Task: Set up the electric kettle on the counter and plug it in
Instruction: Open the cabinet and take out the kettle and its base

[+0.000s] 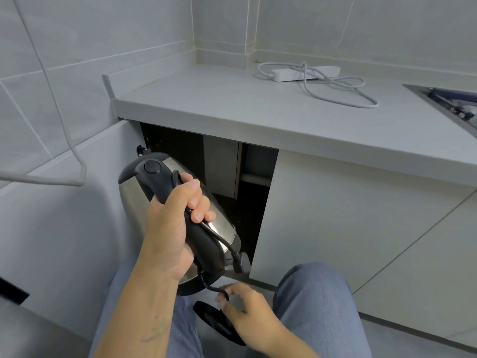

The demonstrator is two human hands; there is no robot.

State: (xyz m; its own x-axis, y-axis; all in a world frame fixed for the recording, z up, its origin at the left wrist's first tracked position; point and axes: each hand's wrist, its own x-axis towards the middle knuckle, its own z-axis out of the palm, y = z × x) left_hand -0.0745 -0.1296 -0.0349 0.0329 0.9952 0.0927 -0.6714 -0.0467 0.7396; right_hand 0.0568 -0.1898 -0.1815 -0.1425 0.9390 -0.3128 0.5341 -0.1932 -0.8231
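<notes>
Kettle (178, 218) is off the counter (258, 109), held low in front of the open cupboard (227, 182) under it, tilted w/ lid end up-left and bottom toward the person's knees. Left hand (173, 228) grips the kettle's black handle, fingers wrapped round it & also pinning a run of the black cord (219, 236) against it. Right hand (247, 313), just below the kettle, holds the round black base (219, 324) and pinches a loop of the same cord; can't tell how firm that hold is. Plug (242, 263) dangles free just beside the kettle's bottom edge. Power strip (304, 73) lies on the counter toward the back wall, well above the kettle, w/ its own white cable looped around it; sink (444, 102) sits at the counter's right end. Risks, imo: cord links base, kettle & both hands, so lifting the kettle faster than the base could yank the base out of the right hand or drag the plug into the cupboard door edge. Kettle rising from below could knock the counter's front lip, since it's right under the overhang. Base must land flat on the counter clear of the strip's cable loops, else kettle sits crooked. Cord may still be partly wound, so reach to the strip could come up short & tug the base. Keeping plug & strip away from the sink side matters bc of water.
</notes>
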